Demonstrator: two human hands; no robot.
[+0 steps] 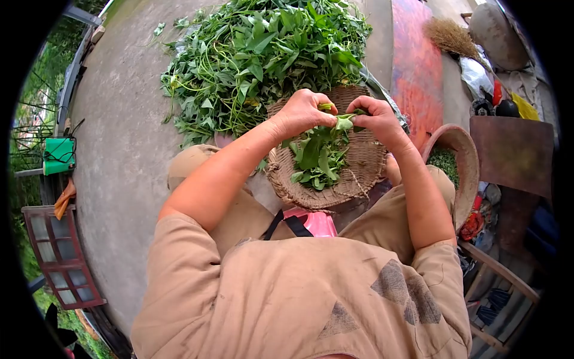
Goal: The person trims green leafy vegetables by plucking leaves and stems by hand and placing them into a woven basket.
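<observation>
Over a woven basket (281,173), both my hands pinch green leafy stems. My left hand (306,112) has its fingers closed on a leafy stem, with a bit of yellow-green showing by the fingertips. Close beside it, my right hand (378,119) grips leafy greens (345,122) between thumb and fingers. Loose picked leaves (320,158) lie in the basket below. A large heap of leafy vines (257,60) spreads on the ground just beyond the basket.
A pink stool (312,222) shows between my legs. To the right stand a round tub (469,179) with greens inside, a reddish board (417,72), a straw broom (451,39) and a wooden chair frame (499,269). A framed window (63,257) is at left.
</observation>
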